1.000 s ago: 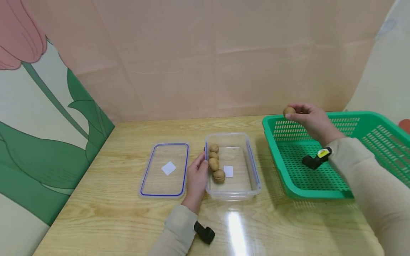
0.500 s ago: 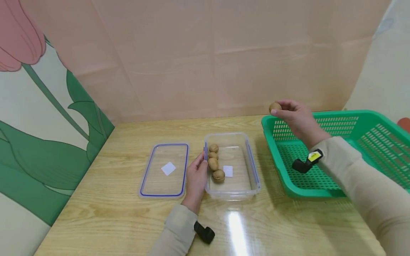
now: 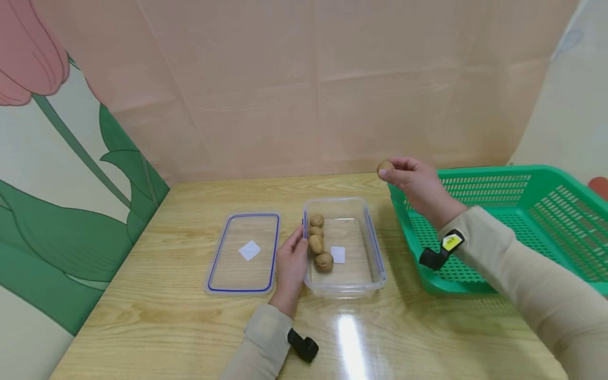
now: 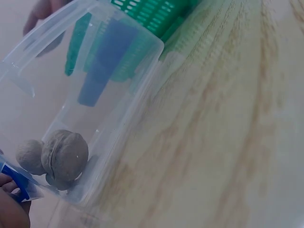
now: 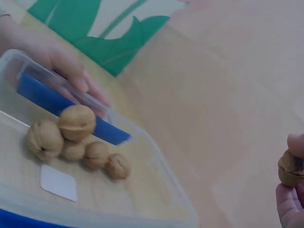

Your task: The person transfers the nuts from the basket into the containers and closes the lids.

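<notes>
My right hand (image 3: 423, 187) pinches a walnut (image 3: 385, 167) between thumb and fingertips, in the air off the near-left corner of a green basket. This held walnut (image 5: 290, 168) shows at the right edge of the right wrist view. My left hand (image 3: 291, 264) holds the left wall of a clear plastic food container (image 3: 356, 287), by its blue-edged clip (image 4: 16, 183). Inside the container, several walnuts (image 3: 324, 261) line the left wall; in the right wrist view one walnut (image 5: 77, 122) sits on top of others. A white square label (image 3: 338, 255) is on its floor.
The container's clear lid (image 3: 244, 264) with a blue seal lies flat on the left of the wooden table (image 3: 180, 327). The green plastic basket (image 3: 429, 285) stands at the right, under the right forearm. A pinkish covering (image 3: 247, 105) hangs behind the table.
My right hand has moved left with the walnut, from above the basket past its left rim, and slightly lower now. My left hand and the container have stayed in place.
</notes>
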`<state>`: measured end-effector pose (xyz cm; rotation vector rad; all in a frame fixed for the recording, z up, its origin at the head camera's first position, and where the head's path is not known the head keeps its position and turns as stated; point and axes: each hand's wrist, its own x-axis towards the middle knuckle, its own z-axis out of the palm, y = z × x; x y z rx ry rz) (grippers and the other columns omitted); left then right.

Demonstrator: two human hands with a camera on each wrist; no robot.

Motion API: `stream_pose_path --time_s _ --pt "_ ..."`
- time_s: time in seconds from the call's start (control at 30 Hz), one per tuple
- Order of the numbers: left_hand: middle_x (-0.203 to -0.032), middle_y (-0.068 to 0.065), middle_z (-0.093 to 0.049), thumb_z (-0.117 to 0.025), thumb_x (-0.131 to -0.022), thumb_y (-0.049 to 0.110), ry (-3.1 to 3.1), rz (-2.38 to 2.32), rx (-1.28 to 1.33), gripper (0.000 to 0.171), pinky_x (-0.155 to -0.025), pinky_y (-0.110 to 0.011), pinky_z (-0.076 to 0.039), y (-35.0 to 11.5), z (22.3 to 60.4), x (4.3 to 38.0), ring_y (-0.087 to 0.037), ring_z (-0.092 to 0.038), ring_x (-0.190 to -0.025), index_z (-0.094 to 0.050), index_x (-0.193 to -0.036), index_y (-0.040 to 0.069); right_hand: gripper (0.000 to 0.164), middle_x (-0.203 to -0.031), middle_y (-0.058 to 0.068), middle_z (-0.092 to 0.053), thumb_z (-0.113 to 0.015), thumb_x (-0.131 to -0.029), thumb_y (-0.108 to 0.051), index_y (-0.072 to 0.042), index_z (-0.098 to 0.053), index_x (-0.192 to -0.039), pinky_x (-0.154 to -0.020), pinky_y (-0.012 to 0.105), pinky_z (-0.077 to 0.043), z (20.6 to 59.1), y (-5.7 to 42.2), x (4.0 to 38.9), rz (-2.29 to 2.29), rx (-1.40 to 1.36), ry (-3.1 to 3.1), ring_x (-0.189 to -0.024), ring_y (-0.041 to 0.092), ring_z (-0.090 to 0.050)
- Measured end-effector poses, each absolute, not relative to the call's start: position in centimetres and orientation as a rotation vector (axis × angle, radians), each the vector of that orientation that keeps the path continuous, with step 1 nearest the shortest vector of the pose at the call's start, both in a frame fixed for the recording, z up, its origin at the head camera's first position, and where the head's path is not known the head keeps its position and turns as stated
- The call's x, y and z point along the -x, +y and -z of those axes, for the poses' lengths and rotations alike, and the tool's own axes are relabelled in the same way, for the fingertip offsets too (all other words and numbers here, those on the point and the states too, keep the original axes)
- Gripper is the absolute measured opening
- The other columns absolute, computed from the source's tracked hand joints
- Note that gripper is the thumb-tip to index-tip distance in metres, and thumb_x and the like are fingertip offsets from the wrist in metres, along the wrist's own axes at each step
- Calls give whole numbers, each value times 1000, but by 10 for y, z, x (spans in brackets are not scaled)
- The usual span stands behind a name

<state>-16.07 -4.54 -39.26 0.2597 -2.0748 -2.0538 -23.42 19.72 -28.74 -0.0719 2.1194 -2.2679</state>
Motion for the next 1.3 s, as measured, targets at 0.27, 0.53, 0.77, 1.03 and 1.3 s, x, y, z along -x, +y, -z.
stream_pose_path --time_s 0.27,0.53,0.77,1.03,1.3 --pt "-124 -16 -58 -51 -88 2 -2083 2050 -259 34 -99 -38 -45 -45 381 154 -29 -53 -117 -58 -121 -2 24 -88 -13 -60 -63 -86 -10 -10 -52 -108 -83 15 -45 292 171 235 2175 133 2160 -88 4 -56" --pt "-124 -9 -60 -53 -88 8 -2052 2066 -246 34 -98 -34 -46 -46 406 165 -22 -54 -116 -61 -121 8 49 -95 -8 -56 -61 -88 -14 6 -44 -129 -84 18 -45 297 147 237 1967 101 2285 -94 9 -52" --pt "-124 -6 -60 -53 -88 10 -2059 2062 -252 34 -97 -32 -46 -46 406 166 -19 -54 -116 -61 -121 10 47 -100 -1 -55 -61 -86 -11 6 -45 -127 -90 26 -44 309 124 239 1890 60 2275 -97 15 -51" --pt "-123 -4 -61 -54 -88 10 -2072 2057 -268 34 -98 -32 -46 -47 405 166 -17 -54 -115 -61 -121 11 45 -116 15 -55 -63 -84 -8 4 -48 -124 -102 41 -41 318 107 236 1807 2 2257 -110 27 -51" --pt "-125 -5 -59 -53 -87 9 -2069 2075 -255 35 -98 -32 -45 -47 404 165 -18 -53 -117 -61 -122 10 42 -116 18 -56 -63 -82 -5 6 -51 -120 -92 35 -47 332 95 238 1686 42 2362 -102 26 -54"
